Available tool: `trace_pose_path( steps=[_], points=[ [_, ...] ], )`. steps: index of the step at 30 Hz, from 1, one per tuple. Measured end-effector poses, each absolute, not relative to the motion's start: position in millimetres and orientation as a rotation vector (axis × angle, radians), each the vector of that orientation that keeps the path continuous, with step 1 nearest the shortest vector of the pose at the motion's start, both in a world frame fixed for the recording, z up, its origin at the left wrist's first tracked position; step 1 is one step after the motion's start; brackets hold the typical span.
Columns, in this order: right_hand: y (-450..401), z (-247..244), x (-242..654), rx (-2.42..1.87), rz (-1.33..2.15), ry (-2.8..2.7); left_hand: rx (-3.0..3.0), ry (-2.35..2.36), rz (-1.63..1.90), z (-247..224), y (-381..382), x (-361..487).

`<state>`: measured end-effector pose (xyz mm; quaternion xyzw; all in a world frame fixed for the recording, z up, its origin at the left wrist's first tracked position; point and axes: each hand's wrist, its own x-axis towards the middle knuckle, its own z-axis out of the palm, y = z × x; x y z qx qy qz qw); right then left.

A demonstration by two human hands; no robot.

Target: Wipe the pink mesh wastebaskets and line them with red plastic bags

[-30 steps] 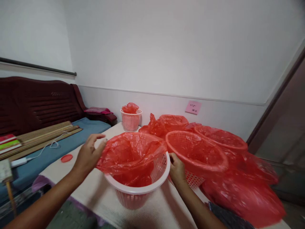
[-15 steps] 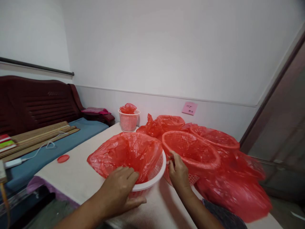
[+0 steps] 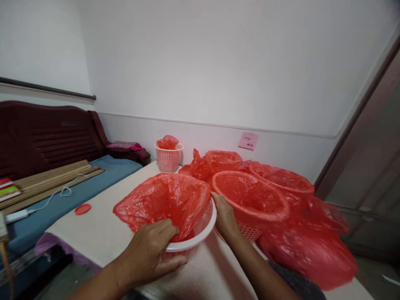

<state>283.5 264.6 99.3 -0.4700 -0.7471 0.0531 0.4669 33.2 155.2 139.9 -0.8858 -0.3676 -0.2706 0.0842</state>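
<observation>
While the left hand [image 3: 146,250] pinches the red plastic bag [image 3: 165,200] against the rim of the white basket [image 3: 190,245], the right hand [image 3: 224,216] shows a grip half hidden at the rim, closed or not unclear.

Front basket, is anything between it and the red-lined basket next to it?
Yes, the right hand sits in the gap, its fingers against the rim of the front basket, beside the red-lined basket.
</observation>
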Motion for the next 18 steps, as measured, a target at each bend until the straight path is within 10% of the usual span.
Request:
trace_pose_path(
  steps=[18],
  points=[
    [239, 82, 282, -1.089, 0.066, -1.759, -2.434, -1.55, -0.39, 185, 212, 103]
  ],
)
